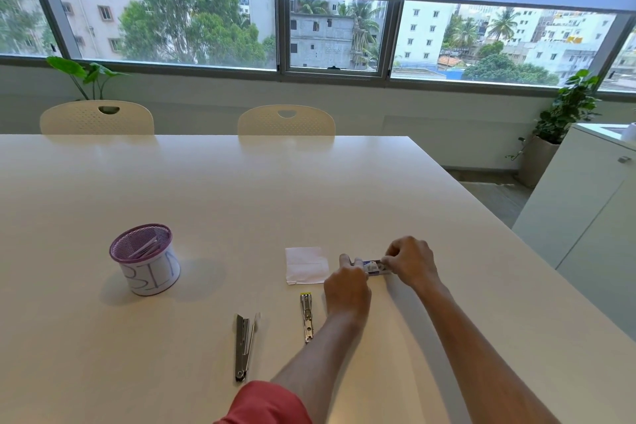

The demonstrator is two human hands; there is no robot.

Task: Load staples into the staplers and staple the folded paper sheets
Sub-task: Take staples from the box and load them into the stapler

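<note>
head view: one frame, looking down and forward across a white desk [206, 189]
left hand [347, 289]: fingers curled, pinching the near-left end of a small staple box [373, 267]
right hand [411, 262]: fingers curled over the far-right end of the same box — both hands grip it low over the desk, just right of the folded paper [306, 265]
box state: whether it is open yet, cannot tell; the hands hide most of it
staplers: two — larger stapler [243, 346] lying swung open nearer the left, smaller stapler [306, 317] just beside the left forearm, also lying open
progress: early, by my reading — no staple strip shows in either stapler, and the paper lies flat, apart from both
left to do: get staples out, load both staplers, shut them, staple the sheets
paper count: one folded stack on the desk; sheets in it not countable
bin: one mesh cup [144, 258] labelled BIN, well left, with paper scraps inside
chairs: two, at the far edge
</note>
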